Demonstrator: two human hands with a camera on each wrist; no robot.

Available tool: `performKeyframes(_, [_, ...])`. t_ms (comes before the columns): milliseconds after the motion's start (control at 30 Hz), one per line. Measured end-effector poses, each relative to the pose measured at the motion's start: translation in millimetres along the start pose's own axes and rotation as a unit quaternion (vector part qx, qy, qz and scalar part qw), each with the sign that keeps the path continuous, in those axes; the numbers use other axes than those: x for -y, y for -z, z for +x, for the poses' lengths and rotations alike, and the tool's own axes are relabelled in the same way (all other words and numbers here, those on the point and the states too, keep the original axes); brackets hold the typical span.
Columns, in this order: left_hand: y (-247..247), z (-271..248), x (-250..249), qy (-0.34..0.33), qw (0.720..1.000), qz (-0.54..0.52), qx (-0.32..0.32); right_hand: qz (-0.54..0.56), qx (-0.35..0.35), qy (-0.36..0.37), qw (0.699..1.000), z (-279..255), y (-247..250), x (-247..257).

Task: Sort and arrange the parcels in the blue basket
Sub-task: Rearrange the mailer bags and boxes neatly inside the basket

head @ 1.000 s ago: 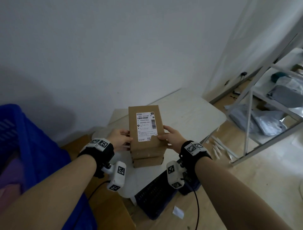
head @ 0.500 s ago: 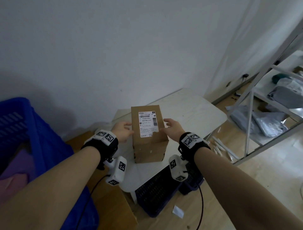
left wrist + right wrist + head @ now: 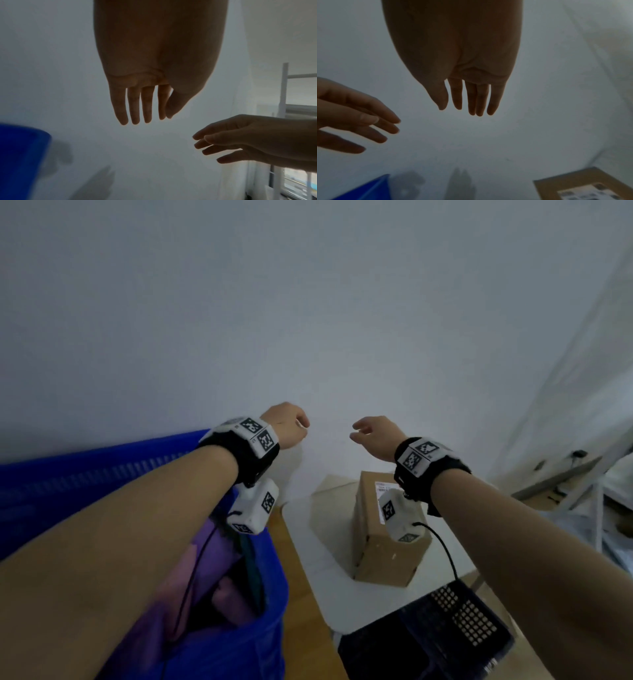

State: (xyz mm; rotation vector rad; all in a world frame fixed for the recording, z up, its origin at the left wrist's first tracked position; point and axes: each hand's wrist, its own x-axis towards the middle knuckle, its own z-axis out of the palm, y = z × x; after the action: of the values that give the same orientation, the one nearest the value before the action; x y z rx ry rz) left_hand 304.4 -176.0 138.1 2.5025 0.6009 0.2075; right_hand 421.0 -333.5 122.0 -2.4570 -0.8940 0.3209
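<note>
Both hands hang in the air before the wall, holding nothing. The left hand [image 3: 286,424] has straight fingers [image 3: 133,108], slightly spread; the right hand [image 3: 375,436] is likewise relaxed and empty. The stacked boxes [image 3: 387,529] stand on the white table [image 3: 308,529], label up (probably for reading). The blue basket [image 3: 102,467], at the left, holds purple parcels [image 3: 202,570], likely next.

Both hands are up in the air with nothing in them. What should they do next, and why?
Probably swing the left hand down into the blue basket for another parcel. Both it and the right hand are empty, the brown boxes already stand stacked on the white table, and purple parcels still lie in the basket.
</note>
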Motion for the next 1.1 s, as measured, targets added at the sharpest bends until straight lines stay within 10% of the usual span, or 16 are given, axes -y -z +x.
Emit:
performKeyframes(567, [157.7,-128.5,242.1,0.081,0.991,0.106,-0.031,-0.058,0.077,0.121,0.988,-15.7,-167.6,239.5])
performKeyframes(1100, [128.8,-223.4,437.8,0.282,0.955,0.076,0.053,-0.100,0.269,0.165,0.944,-9.8,-360.3,321.8])
